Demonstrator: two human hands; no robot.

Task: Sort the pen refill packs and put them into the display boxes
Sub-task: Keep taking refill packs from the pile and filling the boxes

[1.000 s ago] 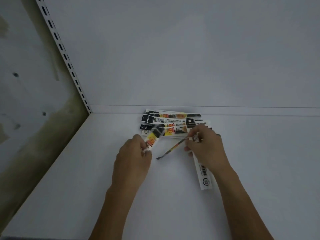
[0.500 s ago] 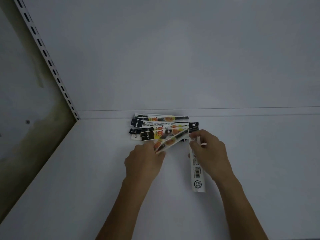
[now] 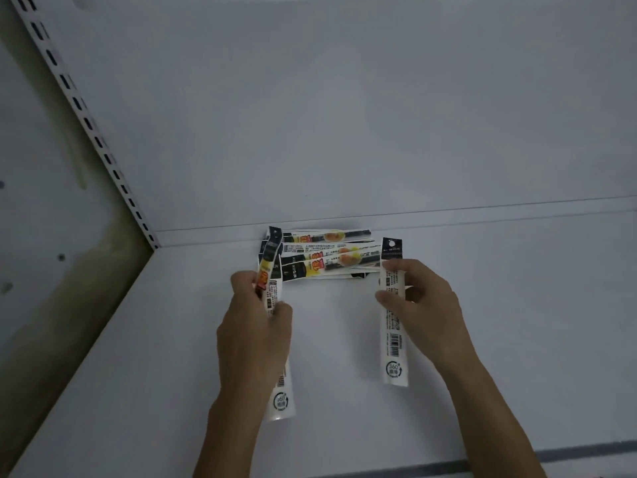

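Several pen refill packs (image 3: 324, 258) lie stacked sideways on the white shelf (image 3: 517, 322), against its back edge. My left hand (image 3: 256, 326) grips a couple of packs (image 3: 282, 401) held lengthwise, black headers pointing away from me, white backs and barcodes showing. My right hand (image 3: 418, 305) pinches a single pack (image 3: 394, 353) between thumb and fingers, also lengthwise, its black header with a hang hole at the far end. No display box is visible.
The shelf's white back panel (image 3: 344, 115) rises behind the pile. A slotted upright rail (image 3: 86, 122) runs diagonally at the left beside a stained wall (image 3: 44, 270). The shelf's front edge (image 3: 517, 460) shows at the bottom right.
My left hand swung its packs from slanting over the pile to lengthwise and pulled them nearer. My right hand lifted its pack slightly. The camera moved closer.
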